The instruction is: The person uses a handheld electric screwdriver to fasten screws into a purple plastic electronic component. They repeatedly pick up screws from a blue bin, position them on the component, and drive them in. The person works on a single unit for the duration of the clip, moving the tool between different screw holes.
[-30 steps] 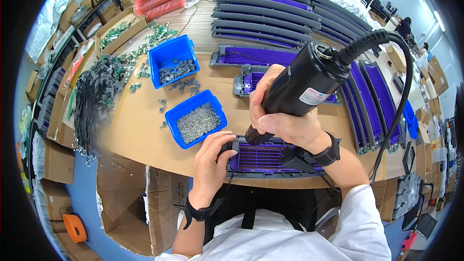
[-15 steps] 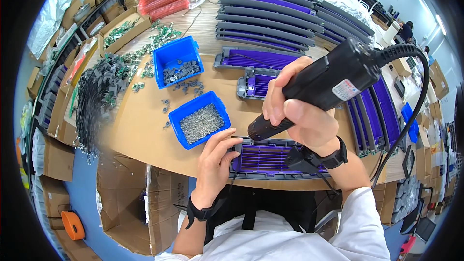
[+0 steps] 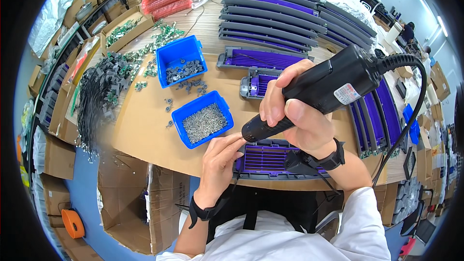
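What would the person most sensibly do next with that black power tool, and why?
Probably lower the electric screwdriver tip onto the purple grille part. The right hand holds it tilted just above the part, while the left hand pinches at the part's edge beside the tip, seemingly placing a screw.

Black electric screwdriver [image 3: 319, 92], purple-and-grey grille panel [image 3: 270, 159], blue screw bin [image 3: 203, 119], tan table [image 3: 145, 121]

A factory assembly workshop: a desk [image 3: 145, 130] crowded with stacked purple grille panels [image 3: 270, 24], blue screw bins [image 3: 203, 123], and cardboard boxes [image 3: 125, 198].
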Demonstrator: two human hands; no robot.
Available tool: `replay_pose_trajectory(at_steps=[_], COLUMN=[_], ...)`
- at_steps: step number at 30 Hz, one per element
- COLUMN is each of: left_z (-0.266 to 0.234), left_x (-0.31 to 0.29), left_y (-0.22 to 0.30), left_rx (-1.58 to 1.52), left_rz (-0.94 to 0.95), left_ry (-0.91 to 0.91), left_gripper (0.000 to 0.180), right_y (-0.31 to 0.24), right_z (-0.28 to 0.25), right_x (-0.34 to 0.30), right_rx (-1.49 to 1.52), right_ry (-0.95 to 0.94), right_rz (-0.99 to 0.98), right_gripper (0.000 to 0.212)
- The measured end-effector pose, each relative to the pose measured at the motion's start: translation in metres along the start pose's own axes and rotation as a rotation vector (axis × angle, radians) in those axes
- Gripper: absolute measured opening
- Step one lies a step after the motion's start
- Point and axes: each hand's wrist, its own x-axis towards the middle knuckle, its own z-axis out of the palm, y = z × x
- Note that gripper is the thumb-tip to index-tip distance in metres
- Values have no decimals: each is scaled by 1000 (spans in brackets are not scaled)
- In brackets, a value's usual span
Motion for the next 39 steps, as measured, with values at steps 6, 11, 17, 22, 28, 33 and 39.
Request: replay_pose_trajectory(at_steps=[6,11,17,22,28,33,39], left_z=[1,-4,-2,-1,-2,-2,-2], left_x=[2,-2,1,-3,-3,-4,-3], left_y=[-1,-1,3,-1,-1,-1,-1], left_rx=[-22,-54,-64,-101,-93,-101,-106], left_rz=[1,-73,-107,-177,-169,-189,-185], left_ry=[6,22,19,14,13,17,18], left_gripper=[43,41,36,36,35,34,32], right_y=[-9,-13,26,36,38,40,36], right_z=[-2,-4,-32,-28,-26,-26,-23], right_x=[6,28,15,13,13,12,12], right_rx=[-303,-900,-1021,-1026,-1021,-1061,-1055], right_ry=[35,-123,-514,-662,-676,-651,-652], right_rz=[-36,330,488,545,583,589,600], right_gripper=[30,35,40,31,27,36,36])
